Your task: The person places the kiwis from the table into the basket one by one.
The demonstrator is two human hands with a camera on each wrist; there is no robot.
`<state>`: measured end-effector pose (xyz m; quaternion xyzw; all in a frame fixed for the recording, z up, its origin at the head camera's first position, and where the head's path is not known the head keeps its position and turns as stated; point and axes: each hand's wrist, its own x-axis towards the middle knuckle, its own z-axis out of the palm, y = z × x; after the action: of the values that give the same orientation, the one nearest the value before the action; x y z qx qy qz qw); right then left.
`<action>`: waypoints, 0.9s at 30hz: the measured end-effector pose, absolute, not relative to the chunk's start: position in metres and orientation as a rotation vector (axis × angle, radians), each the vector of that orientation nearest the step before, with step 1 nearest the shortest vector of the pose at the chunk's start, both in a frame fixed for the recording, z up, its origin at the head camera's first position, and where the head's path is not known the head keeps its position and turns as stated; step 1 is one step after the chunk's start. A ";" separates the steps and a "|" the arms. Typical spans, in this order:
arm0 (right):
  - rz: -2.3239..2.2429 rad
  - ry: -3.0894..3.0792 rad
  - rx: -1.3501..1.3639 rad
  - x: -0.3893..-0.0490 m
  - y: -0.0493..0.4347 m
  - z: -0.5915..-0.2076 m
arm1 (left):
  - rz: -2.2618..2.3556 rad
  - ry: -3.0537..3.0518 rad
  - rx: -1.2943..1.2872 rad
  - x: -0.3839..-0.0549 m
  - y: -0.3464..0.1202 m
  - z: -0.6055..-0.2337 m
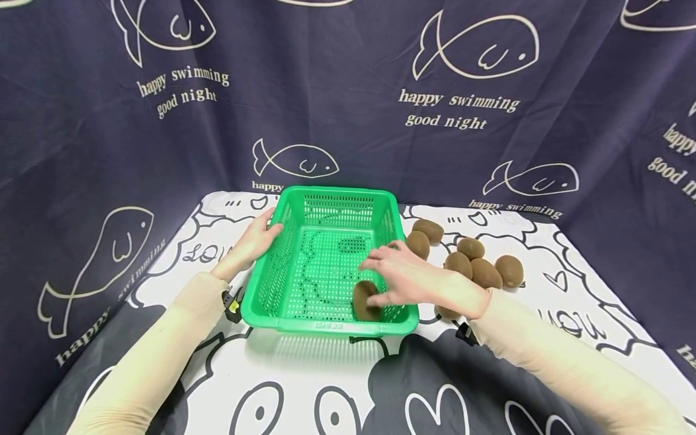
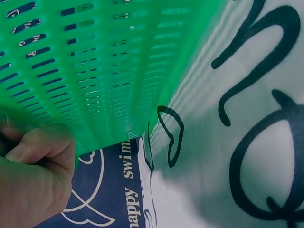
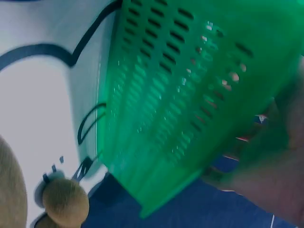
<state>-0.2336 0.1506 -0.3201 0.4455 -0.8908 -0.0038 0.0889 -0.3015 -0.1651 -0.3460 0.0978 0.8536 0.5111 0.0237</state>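
The left hand (image 1: 254, 240) is gripping the green basket (image 1: 334, 328); the right hand (image 1: 406, 275) is hovering, fingers parted, at a kiwi (image 1: 361, 293) inside, probably firm but bruisable, best cupped round its middle.

The table (image 1: 304, 371), its top patterned in black and white, carries a green perforated basket (image 1: 331, 327) and, to the right of it, loose brown kiwis (image 1: 486, 273).

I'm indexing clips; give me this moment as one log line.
left hand: grips green basket; right hand: over basket, by kiwi inside; more kiwis: right of basket
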 end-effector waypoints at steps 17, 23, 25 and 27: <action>0.109 -2.788 0.870 -0.309 0.221 -0.318 | 1.591 2.675 0.309 -0.313 -0.172 -0.360; 0.043 -3.015 0.765 -0.325 0.226 -0.335 | 1.593 2.666 0.315 -0.314 -0.172 -0.362; 0.026 -3.022 0.786 -0.329 0.226 -0.340 | 1.589 2.666 0.318 -0.314 -0.171 -0.362; 0.029 -3.028 0.818 -0.331 0.225 -0.344 | 1.584 2.678 0.322 -0.314 -0.171 -0.362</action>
<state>-0.3311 0.2255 -0.3445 0.2607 -0.9654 0.0092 0.0025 -0.3144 -0.1709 -0.3622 0.1029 0.8561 0.5064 0.0067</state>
